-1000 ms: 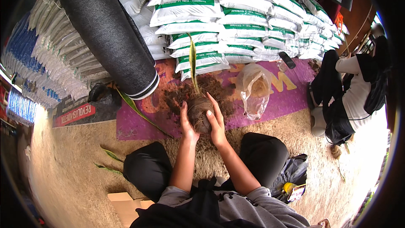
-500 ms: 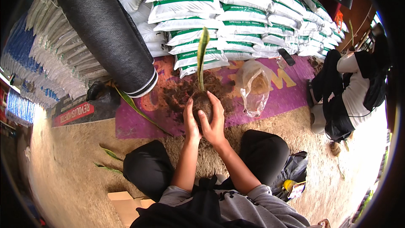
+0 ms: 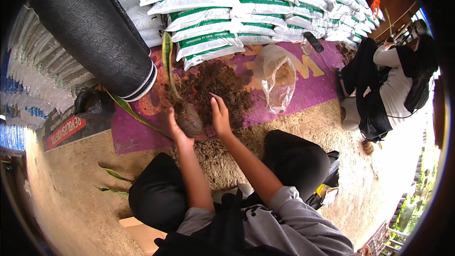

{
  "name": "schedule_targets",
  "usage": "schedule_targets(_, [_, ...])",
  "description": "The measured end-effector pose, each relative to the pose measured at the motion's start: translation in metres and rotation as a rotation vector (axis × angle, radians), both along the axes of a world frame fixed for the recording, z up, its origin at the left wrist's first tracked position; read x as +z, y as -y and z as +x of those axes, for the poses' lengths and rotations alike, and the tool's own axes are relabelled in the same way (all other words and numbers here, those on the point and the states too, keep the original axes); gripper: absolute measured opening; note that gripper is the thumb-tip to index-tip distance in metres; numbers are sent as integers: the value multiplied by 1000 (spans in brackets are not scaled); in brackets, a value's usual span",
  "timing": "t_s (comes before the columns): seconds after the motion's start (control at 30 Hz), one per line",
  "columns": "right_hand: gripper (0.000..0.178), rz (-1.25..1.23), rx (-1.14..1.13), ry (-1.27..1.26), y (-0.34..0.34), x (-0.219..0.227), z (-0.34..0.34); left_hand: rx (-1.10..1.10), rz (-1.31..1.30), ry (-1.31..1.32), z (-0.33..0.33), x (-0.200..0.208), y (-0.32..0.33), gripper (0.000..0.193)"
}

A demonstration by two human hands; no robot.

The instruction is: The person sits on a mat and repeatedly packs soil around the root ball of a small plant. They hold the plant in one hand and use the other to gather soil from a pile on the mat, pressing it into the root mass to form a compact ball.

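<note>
Soil (image 3: 215, 87) lay heaped mid-mat (image 3: 142, 135), where the left hand (image 3: 177, 128) cupped the plant's (image 3: 167, 59) root ball (image 3: 189, 119). The right hand (image 3: 220, 116) hovered beside it, fingers straight, holding nothing. Packing evenly probably called for keeping the leaf upright.

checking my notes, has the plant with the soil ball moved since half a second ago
Yes. The plant has tilted left, toward the black roll; the left hand holds it alone, and the right hand is off it.

White sacks with green bands (image 3: 222, 14) are stacked high along the far side. A purple mat (image 3: 142, 130) covers part of the sandy floor (image 3: 61, 185). A black mesh roll (image 3: 90, 28) leans at the mat's left edge. Daylight is bright.
</note>
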State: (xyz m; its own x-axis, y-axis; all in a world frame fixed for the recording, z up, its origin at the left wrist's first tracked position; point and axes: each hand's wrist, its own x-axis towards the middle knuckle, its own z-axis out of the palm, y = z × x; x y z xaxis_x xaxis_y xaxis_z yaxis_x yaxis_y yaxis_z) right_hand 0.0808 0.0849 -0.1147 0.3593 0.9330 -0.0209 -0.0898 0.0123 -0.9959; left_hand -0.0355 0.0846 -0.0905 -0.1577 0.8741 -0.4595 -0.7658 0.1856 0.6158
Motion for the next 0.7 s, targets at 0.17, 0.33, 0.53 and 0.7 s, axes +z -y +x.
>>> schedule_targets(0.17, [29,-435,-63,440,-5,-140,61,58,-82,-84,-12,6,-3,50])
schedule_targets(0.33, [34,-427,-54,753,-21,-186,90,87,-128,-14,-23,-19,-7,47])
schedule_targets(0.53, [75,-137,673,1257,-45,-164,58,84,-123,13,-24,-29,-8,46])
schedule_targets(0.7, [56,-208,882,1446,-52,-190,62,94,-116,32,-25,-31,-10,46])
